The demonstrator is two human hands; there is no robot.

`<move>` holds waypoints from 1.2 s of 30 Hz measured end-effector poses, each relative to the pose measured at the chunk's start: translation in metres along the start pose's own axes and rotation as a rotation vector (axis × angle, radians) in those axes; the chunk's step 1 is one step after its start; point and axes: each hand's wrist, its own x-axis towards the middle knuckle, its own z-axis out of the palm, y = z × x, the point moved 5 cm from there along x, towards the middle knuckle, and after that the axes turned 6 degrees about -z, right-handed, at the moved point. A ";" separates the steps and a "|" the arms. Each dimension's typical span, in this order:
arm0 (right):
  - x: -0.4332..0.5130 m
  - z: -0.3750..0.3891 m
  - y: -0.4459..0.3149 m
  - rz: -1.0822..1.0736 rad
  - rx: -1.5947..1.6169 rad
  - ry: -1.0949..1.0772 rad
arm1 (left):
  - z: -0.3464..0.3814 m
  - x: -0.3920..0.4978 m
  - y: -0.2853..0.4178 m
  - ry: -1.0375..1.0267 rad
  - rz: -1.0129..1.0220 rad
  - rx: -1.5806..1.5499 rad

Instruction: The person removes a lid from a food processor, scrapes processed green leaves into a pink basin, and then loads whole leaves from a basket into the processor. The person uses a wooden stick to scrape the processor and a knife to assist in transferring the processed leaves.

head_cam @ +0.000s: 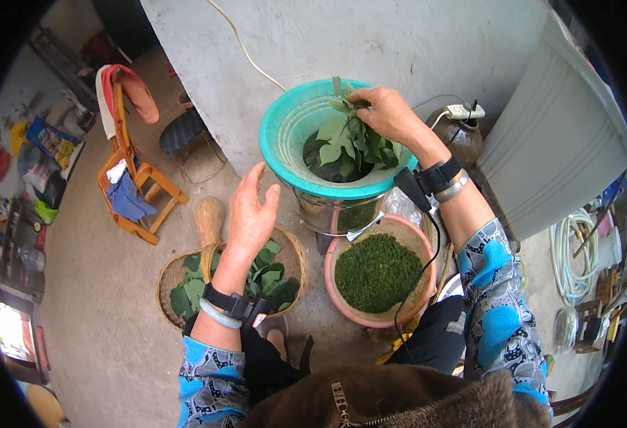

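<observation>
My right hand grips a bunch of green leaves by its stems, over a teal plastic basin. The leaves hang into the dark opening at the basin's middle. Below the basin is a shiny metal body, partly hidden. My left hand is held in the air left of the basin, fingers apart and nothing in it. Under the left forearm stands a woven basket with more green leaves. A pink tub of finely chopped greens sits below the metal body.
A tan gourd lies behind the basket. Further left stands a wooden chair with cloths on it. A power strip rests on a brown jar at right, beside a large grey bin. One black cable hangs from my right wrist.
</observation>
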 end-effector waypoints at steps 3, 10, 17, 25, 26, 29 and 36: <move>-0.003 0.009 0.000 -0.036 -0.087 -0.060 | -0.003 -0.002 0.005 0.028 0.034 0.057; -0.022 -0.016 -0.061 -0.045 -0.122 0.066 | -0.018 0.001 0.000 0.076 0.040 0.072; -0.106 0.159 -0.123 -0.344 0.266 -0.501 | -0.048 0.001 -0.014 0.102 -0.053 -0.098; -0.172 0.425 -0.079 -0.098 -0.088 -1.031 | -0.081 -0.035 -0.038 0.090 -0.177 0.017; -0.168 0.442 -0.076 -0.197 -0.147 -0.958 | -0.085 -0.040 -0.041 0.083 -0.219 0.034; -0.162 0.501 -0.071 -0.312 -0.366 -0.958 | -0.089 -0.055 -0.048 0.046 -0.330 0.082; -0.178 0.558 -0.047 -0.135 -0.053 -1.030 | -0.078 -0.051 -0.047 -0.019 -0.342 0.211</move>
